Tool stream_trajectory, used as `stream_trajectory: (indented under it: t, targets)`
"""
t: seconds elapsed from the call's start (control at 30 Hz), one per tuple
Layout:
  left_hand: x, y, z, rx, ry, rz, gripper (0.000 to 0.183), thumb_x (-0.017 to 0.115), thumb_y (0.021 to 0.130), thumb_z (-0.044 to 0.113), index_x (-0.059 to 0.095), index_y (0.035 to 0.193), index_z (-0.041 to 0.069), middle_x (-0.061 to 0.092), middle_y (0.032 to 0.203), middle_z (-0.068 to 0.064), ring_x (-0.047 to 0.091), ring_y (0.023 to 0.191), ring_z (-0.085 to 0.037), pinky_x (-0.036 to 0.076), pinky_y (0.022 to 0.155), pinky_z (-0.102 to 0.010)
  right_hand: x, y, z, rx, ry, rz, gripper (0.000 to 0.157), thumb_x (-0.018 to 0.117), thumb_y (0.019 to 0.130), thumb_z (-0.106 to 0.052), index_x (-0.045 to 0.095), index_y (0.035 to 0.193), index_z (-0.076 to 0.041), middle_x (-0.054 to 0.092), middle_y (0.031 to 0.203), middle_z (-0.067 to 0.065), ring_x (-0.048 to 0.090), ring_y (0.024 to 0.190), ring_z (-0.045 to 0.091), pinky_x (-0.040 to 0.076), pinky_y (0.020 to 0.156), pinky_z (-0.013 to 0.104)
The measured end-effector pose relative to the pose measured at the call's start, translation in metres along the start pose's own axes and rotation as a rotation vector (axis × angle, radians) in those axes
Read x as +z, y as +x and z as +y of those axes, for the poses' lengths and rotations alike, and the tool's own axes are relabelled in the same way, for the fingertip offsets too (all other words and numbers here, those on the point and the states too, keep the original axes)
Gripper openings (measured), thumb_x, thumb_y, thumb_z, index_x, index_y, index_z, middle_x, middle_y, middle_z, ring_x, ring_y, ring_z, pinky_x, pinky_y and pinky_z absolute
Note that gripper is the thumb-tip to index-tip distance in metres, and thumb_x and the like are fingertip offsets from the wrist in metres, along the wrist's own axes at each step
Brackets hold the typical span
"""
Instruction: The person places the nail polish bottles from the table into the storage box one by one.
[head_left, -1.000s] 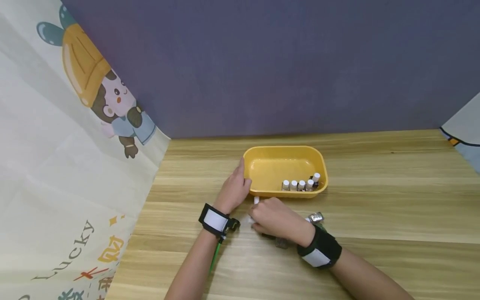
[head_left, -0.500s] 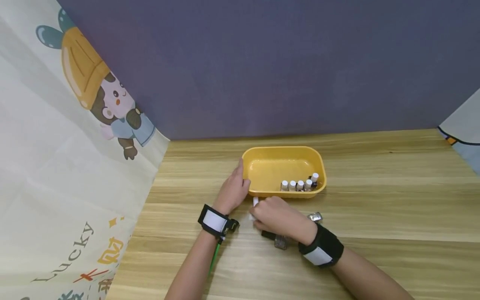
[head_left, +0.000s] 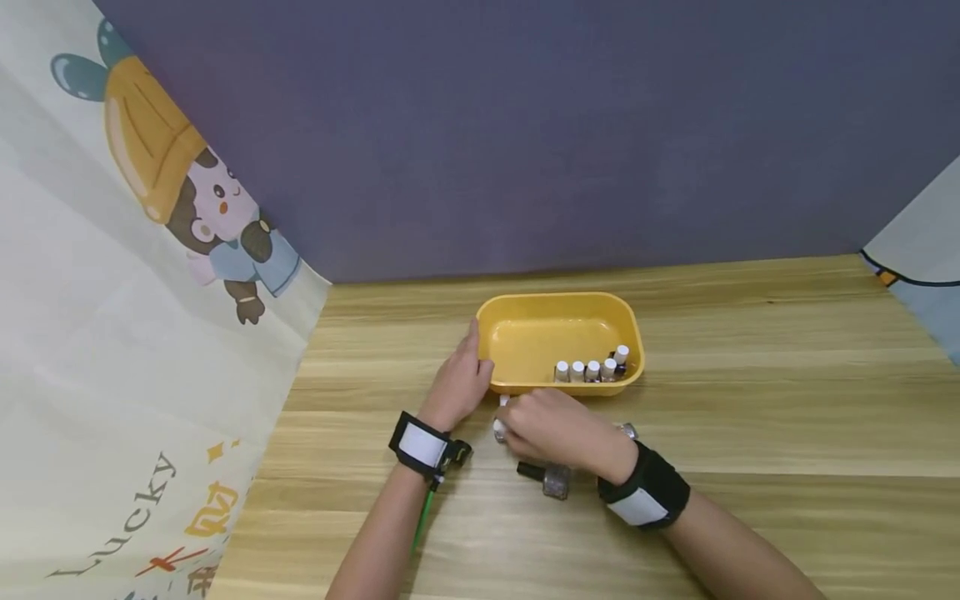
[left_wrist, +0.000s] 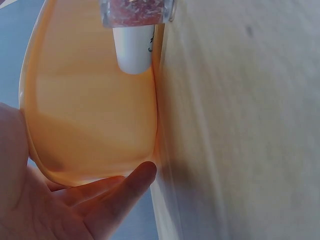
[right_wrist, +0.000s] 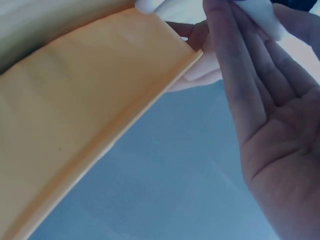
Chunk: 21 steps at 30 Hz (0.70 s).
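My left hand (head_left: pixel 456 385) holds the left end of a yellow plastic tray (head_left: pixel 486 333), its thumb at the front corner and its fingers along the end wall. Just in front of the tray, my right hand (head_left: pixel 558 429) pinches a white-capped nail polish bottle (right_wrist: pixel 262 17), its body mostly hidden. A pink glitter nail polish bottle (left_wrist: pixel 135 11) with a white cap lies beside the tray's front wall. Several white-capped bottles (head_left: pixel 585 372) stand in the tray's front right corner. Below my right hand lies a black-capped glitter bottle (head_left: pixel 555 482).
Another glitter bottle (head_left: pixel 628 431) lies by my right wrist, partly covered. The wood-grain table (head_left: pixel 750 375) meets a dark blue-grey panel (head_left: pixel 562 150) behind the tray. A printed white curtain (head_left: pixel 90 333) hangs at the left.
My right hand shifts slightly beside the tray's front, and more of the black-capped bottle shows below it. My left hand keeps its place on the tray. The head view drifts slightly.
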<state>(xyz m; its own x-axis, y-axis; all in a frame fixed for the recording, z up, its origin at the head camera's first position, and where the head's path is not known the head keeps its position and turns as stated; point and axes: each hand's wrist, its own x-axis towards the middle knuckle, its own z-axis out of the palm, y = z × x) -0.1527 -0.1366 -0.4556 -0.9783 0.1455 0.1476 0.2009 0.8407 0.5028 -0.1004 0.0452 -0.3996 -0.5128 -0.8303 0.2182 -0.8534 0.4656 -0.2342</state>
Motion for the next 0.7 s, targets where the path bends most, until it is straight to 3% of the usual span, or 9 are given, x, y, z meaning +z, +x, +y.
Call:
stream_trajectory:
  t: [0.43,0.7]
  targets:
    - [-0.001,0.001,0.003,-0.011,-0.012,-0.018,0.068,0.034,0.093,0.03,-0.002,0.148,0.016,0.026,0.15,-0.008,0.043,0.121,-0.018,0.034,0.101,-0.034,-0.016,-0.007,0.004,0.057,0.048,0.048,0.016,0.049,0.086,-0.017,0.051,0.071,-0.021,0.043,0.064,-0.015,0.042,0.054,0.002,0.036,0.05,0.017]
    - [-0.003,0.001,0.003,-0.025,-0.011,-0.023,0.068,0.035,0.093,0.03,-0.002,0.148,0.016,0.026,0.15,-0.009,0.04,0.125,-0.02,0.032,0.103,-0.034,-0.022,-0.006,0.008,0.058,0.001,0.101,0.018,0.052,0.083,-0.016,0.045,0.067,-0.022,0.04,0.062,-0.013,0.038,0.053,0.003,0.033,0.047,0.018]
